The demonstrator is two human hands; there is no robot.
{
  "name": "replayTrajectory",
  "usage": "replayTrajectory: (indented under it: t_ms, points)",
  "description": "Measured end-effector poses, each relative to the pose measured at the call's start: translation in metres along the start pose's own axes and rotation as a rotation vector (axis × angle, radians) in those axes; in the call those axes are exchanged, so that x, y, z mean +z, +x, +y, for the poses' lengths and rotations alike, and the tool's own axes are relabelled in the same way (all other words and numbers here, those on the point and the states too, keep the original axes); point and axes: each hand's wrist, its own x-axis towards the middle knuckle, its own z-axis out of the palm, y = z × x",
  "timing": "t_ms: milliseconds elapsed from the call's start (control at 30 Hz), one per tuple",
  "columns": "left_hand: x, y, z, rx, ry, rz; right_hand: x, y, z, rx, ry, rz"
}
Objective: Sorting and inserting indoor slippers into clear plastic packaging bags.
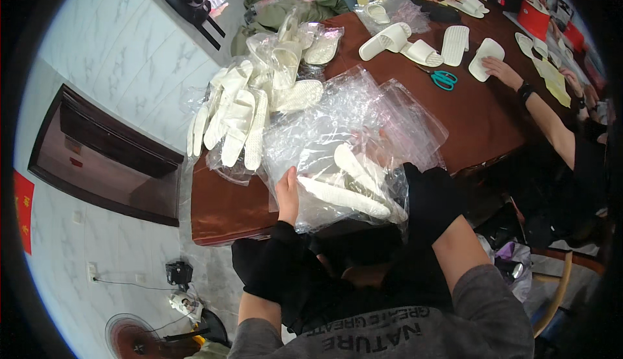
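Observation:
My left hand is closed on the near left edge of a clear plastic bag. In the bag lies a pair of white slippers, soles turned up and to the side. My right hand shows only as a blurred skin tone through the wrinkled plastic, beyond the slippers; its fingers are hidden. Black sleeves cover both my forearms. More flat clear bags lie under and to the right of this one. To the left is a heap of white slippers, many of them in clear bags.
The table has a brown cover. Teal-handled scissors and loose white slippers lie farther back. At the right, a co-worker's hand touches a slipper; another person handles slippers at the far edge. A red box stands beyond.

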Motion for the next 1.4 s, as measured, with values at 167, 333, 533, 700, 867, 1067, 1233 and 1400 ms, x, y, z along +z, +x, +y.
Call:
replayTrajectory:
  t_ms: [167, 333, 533, 700, 867, 1067, 1233, 1400]
  points:
    - [0.018, 0.015, 0.001, -0.085, 0.183, 0.124, 0.008, 0.001, 0.0, -0.244, -0.152, 0.094]
    - [0.013, 0.015, -0.038, -0.092, 0.173, 0.257, 0.088, -0.022, 0.009, -0.752, -1.429, 0.35]
    - [0.008, 0.007, -0.031, -0.143, 0.079, 0.261, 0.182, -0.075, 0.074, -0.466, -1.854, 0.553]
    - [-0.005, 0.005, -0.04, -0.185, -0.082, 0.222, 0.195, -0.056, 0.087, -0.369, -2.004, 0.404]
    - [0.002, 0.008, -0.038, -0.126, -0.043, 0.189, 0.236, -0.039, 0.022, -0.499, -2.356, 0.548]
    - [-0.009, -0.001, -0.042, -0.101, 0.037, 0.251, 0.225, -0.067, 0.054, -0.899, -2.074, 0.585]
    - [-0.007, -0.005, -0.05, -0.099, 0.035, 0.257, 0.19, -0.137, 0.111, -0.636, -2.245, 0.813]
    - [0.003, -0.005, -0.046, -0.058, -0.011, 0.261, 0.146, -0.156, 0.101, -0.727, -2.554, 0.868]
